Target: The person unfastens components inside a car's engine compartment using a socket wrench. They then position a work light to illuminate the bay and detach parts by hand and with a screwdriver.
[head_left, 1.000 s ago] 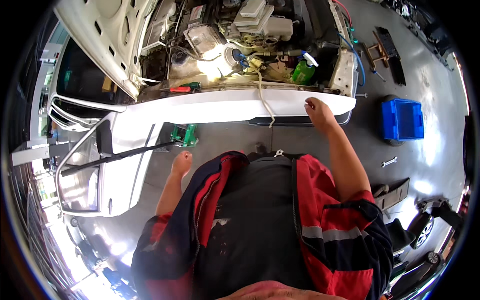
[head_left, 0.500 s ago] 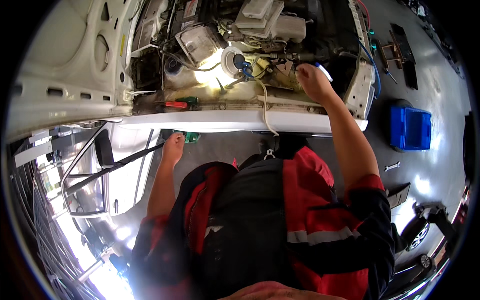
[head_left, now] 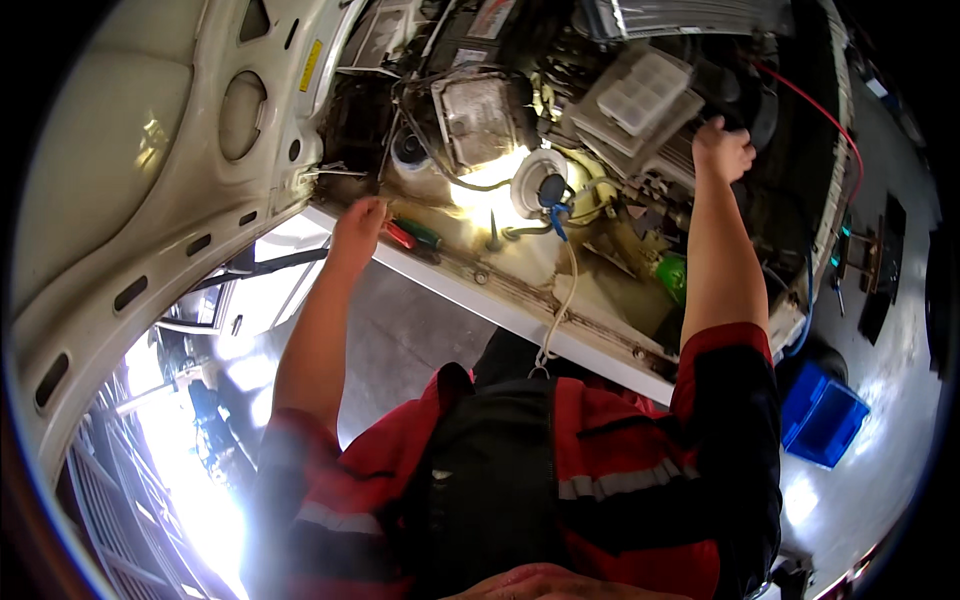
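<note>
Under the raised white hood lies an open engine bay. My left hand is at its near-left edge, fingers curled, beside a red screwdriver and a green-handled tool; what they hold, if anything, is hidden. My right hand reaches into the far right of the bay, fingers curled beside the stacked plastic trays; whatever is in them is hidden. Between my hands are a round metal part with a blue connector, a pale hose and a partly hidden green spray bottle.
The white fender edge runs across in front of my body. A red hose and a blue hose run at the right. On the floor stand a blue bin and a dark rack. Bright glare fills the lower left.
I have leaned further over the engine bay. My left hand has risen to its edge; my right hand has moved from near the spray bottle to beside the trays, further right and farther in.
</note>
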